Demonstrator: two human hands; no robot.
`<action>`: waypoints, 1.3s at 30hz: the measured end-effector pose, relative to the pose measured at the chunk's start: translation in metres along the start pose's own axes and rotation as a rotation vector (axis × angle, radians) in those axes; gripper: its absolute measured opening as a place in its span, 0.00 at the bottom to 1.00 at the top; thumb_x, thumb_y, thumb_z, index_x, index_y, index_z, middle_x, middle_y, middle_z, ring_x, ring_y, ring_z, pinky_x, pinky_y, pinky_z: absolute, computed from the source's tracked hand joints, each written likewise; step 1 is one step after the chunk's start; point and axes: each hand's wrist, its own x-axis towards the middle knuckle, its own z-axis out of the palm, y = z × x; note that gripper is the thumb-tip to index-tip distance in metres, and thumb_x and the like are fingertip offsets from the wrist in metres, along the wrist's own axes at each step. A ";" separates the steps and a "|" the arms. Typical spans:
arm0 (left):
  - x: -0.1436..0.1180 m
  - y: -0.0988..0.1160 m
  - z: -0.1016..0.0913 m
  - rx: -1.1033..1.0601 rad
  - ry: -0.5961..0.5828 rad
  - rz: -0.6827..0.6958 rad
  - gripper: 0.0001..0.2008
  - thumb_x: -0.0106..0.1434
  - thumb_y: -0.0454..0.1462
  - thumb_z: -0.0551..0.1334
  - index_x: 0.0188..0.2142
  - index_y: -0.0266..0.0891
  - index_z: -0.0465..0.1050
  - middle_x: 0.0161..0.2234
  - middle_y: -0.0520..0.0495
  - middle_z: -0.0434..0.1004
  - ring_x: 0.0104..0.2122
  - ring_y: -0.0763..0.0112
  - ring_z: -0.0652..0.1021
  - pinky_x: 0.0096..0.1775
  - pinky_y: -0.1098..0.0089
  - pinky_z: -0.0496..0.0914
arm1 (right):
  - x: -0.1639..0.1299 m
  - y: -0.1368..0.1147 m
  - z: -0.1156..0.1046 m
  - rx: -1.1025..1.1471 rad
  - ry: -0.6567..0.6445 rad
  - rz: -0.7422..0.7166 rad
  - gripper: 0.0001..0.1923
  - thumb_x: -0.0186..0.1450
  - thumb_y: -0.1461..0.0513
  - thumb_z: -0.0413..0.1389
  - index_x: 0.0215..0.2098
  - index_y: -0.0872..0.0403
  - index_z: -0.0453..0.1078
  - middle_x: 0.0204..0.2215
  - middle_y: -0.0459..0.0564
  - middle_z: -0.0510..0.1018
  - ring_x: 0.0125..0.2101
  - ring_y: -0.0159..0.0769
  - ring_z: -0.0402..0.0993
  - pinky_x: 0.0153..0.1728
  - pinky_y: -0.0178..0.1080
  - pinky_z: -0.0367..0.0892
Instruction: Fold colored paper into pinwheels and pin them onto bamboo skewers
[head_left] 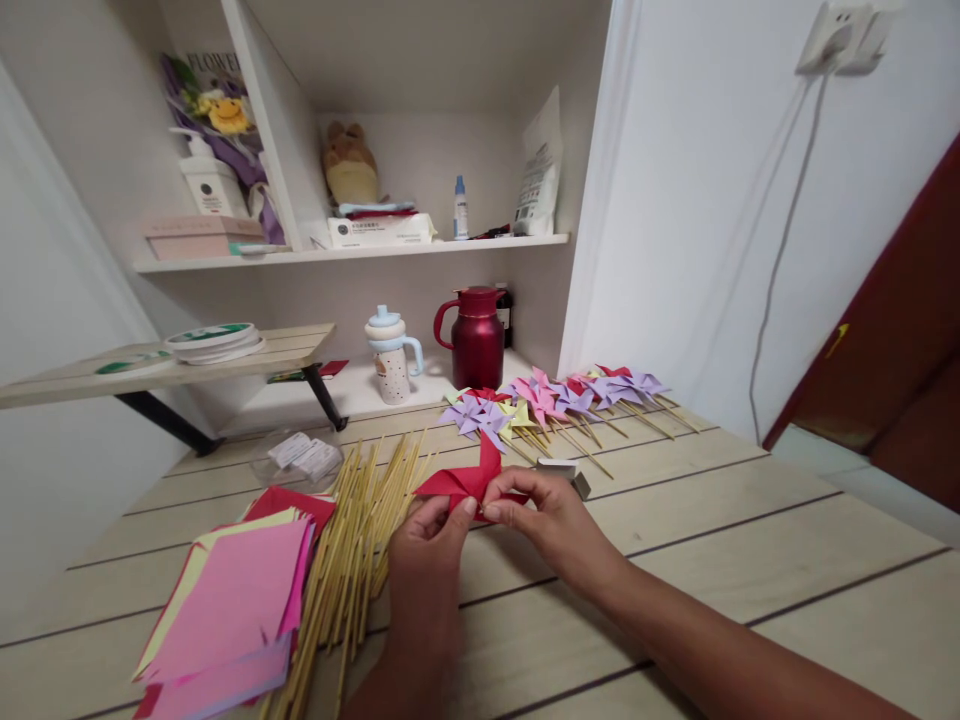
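A red paper pinwheel point(466, 482) is held up over the table in front of me, one blade pointing upward. My left hand point(433, 535) pinches its lower left part between thumb and fingers. From the right, my right hand point(536, 508) has thumb and forefinger pressed together close to the pinwheel's centre; whether a small pin sits between them I cannot make out. Left of my hands lies a heap of thin wooden sticks point(360, 530). Farther left is a stack of coloured paper sheets point(232, 600), pink on top.
Finished pinwheels on sticks point(540, 395) lie at the back right. A small open box point(562, 475) is behind my right hand. A clear dish with white packets point(300, 455), a cup point(391, 355), a red jug point(478, 340) and a raised wooden stand point(292, 345) are farther back.
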 end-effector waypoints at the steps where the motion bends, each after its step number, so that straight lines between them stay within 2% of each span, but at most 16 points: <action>1: 0.000 -0.001 0.000 0.000 -0.008 0.014 0.11 0.48 0.44 0.71 0.26 0.38 0.80 0.25 0.51 0.77 0.26 0.70 0.74 0.30 0.72 0.66 | -0.001 0.000 0.000 0.001 -0.002 -0.003 0.03 0.58 0.64 0.62 0.26 0.53 0.74 0.25 0.42 0.76 0.30 0.33 0.69 0.35 0.35 0.62; 7: 0.002 -0.008 -0.001 0.038 -0.015 0.117 0.10 0.49 0.43 0.71 0.27 0.39 0.80 0.28 0.51 0.75 0.29 0.69 0.74 0.31 0.72 0.67 | -0.004 -0.003 0.001 0.056 -0.009 0.035 0.04 0.58 0.63 0.61 0.26 0.54 0.73 0.24 0.42 0.74 0.27 0.30 0.66 0.32 0.34 0.61; 13: 0.002 -0.014 0.004 0.055 0.124 0.268 0.09 0.48 0.42 0.71 0.23 0.39 0.77 0.25 0.53 0.69 0.27 0.72 0.71 0.31 0.73 0.65 | -0.007 -0.005 0.001 0.048 0.023 0.005 0.04 0.59 0.63 0.61 0.27 0.54 0.73 0.24 0.42 0.72 0.27 0.30 0.64 0.31 0.34 0.60; 19: 0.005 -0.022 0.009 0.027 0.160 0.351 0.06 0.49 0.40 0.70 0.22 0.39 0.78 0.27 0.52 0.70 0.28 0.71 0.72 0.33 0.72 0.66 | -0.007 -0.006 0.002 0.040 0.029 0.019 0.05 0.60 0.63 0.61 0.27 0.54 0.72 0.23 0.41 0.70 0.26 0.30 0.63 0.30 0.34 0.60; 26: 0.004 -0.023 0.011 0.029 0.178 0.353 0.06 0.48 0.40 0.70 0.22 0.40 0.79 0.28 0.51 0.72 0.29 0.70 0.73 0.33 0.71 0.68 | -0.008 -0.006 0.003 0.036 0.057 0.017 0.05 0.59 0.61 0.62 0.26 0.53 0.72 0.22 0.41 0.71 0.25 0.30 0.64 0.29 0.34 0.61; 31: -0.001 -0.017 0.009 0.082 0.187 0.334 0.07 0.49 0.41 0.70 0.25 0.40 0.80 0.28 0.51 0.72 0.30 0.68 0.74 0.35 0.70 0.68 | -0.010 -0.004 0.006 0.030 0.109 0.004 0.06 0.59 0.61 0.64 0.27 0.53 0.72 0.22 0.42 0.71 0.25 0.30 0.65 0.28 0.34 0.61; 35: -0.006 -0.007 0.004 0.189 0.126 0.293 0.09 0.50 0.43 0.70 0.26 0.41 0.80 0.29 0.49 0.73 0.31 0.66 0.75 0.39 0.67 0.69 | -0.012 -0.002 0.009 0.164 0.145 -0.007 0.10 0.58 0.60 0.65 0.34 0.51 0.68 0.23 0.39 0.71 0.25 0.29 0.67 0.27 0.32 0.61; 39: -0.008 -0.004 0.004 0.195 0.141 0.281 0.10 0.49 0.44 0.70 0.25 0.40 0.80 0.31 0.46 0.76 0.34 0.61 0.76 0.41 0.64 0.69 | -0.013 -0.003 0.011 0.303 0.126 0.028 0.19 0.58 0.58 0.66 0.42 0.48 0.64 0.25 0.40 0.77 0.26 0.31 0.73 0.30 0.33 0.66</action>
